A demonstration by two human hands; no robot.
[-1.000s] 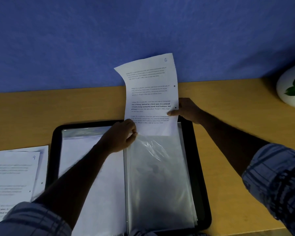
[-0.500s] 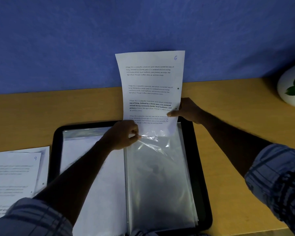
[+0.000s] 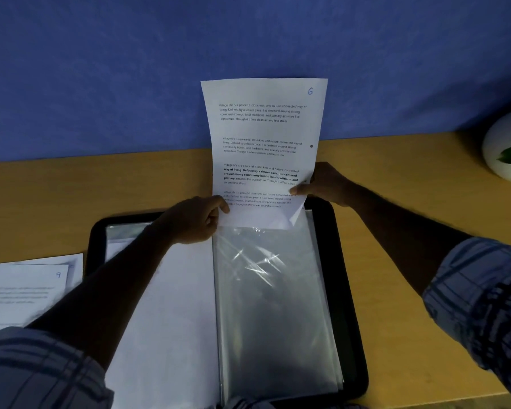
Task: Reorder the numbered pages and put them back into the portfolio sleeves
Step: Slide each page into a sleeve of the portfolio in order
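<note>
— Where is page 6 (image 3: 263, 143) just now?

— It stands upright over the far edge of the portfolio (image 3: 350, 290). Its bottom edge is just entering the mouth of the clear sleeve (image 3: 275, 314) on the portfolio's right-hand side. Most of the sheet is above the portfolio, in front of the blue wall.

— And the hands?

— Both grips are clamped on it. The left hand (image 3: 194, 221) pinches the lower left edge at the sleeve mouth, near the portfolio's spine. Whether it also holds the plastic open I cannot tell. The right hand (image 3: 326, 184) pinches the lower right edge, thumb on the printed face.

— How will it handle?

— Light and floppy, I'd judge: one thin sheet, bowing slightly. Its lower right corner looks buckled at the sleeve mouth. The sleeve is slick, crinkly film, so the paper should slide once both corners are inside, but a forced corner could crease.

— Best hold?

— Low on both side edges, close to the mouth, feeding it straight.

— Anything else?

— A pile of loose pages (image 3: 21, 293), a 9 on top, lies on the worktop (image 3: 56, 196) left of the portfolio. A white plant pot (image 3: 505, 154) stands far to its right.
</note>
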